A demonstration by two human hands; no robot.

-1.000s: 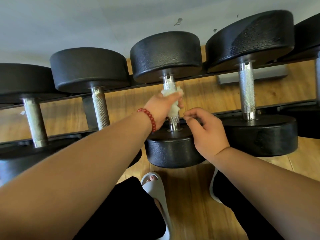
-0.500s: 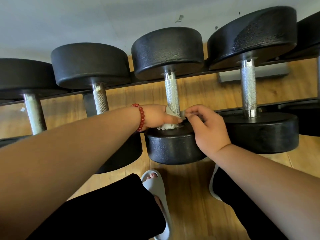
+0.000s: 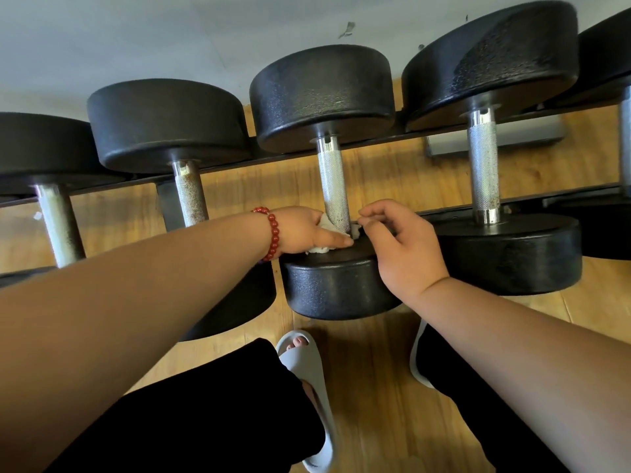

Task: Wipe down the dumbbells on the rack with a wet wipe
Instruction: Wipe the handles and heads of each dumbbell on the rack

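A black rack [image 3: 449, 212] is seen from above, and a row of dumbbells is carried across its two rails, each one laid with its far head toward the wall [image 3: 136, 35] and its near head toward the person. Five dumbbells are held in view. The middle dumbbell [image 3: 333, 186] is the one being worked on. A rusty-handled dumbbell [image 3: 189, 196] and a smooth-handled dumbbell [image 3: 58, 227] are set to its left. A larger dumbbell [image 3: 485, 172] is set to its right, and only a sliver of a further dumbbell [image 3: 626, 141] is shown at the frame's edge.

The wet wipe [image 3: 324, 224] is bunched around the base of the middle dumbbell's knurled handle, where the handle meets the near head, and it is touching both. It is gripped by the left hand [image 3: 307, 230], whose fingers are wrapped round the wipe and the handle together, with the thumb laid along the top of the near head. A red bead bracelet [image 3: 271, 233] is worn on that wrist.

The right hand [image 3: 399, 244] is held just beside the left, on the other side of the handle, over the near head. Its fingers are curled, and the fingertips are brought to the wipe's right end. Whether the wipe is actually pinched there cannot be told.

Below the rack, a wooden floor [image 3: 375, 387] is seen, with a grey slipper [image 3: 307, 370] and black trousers [image 3: 205, 404] at the bottom.
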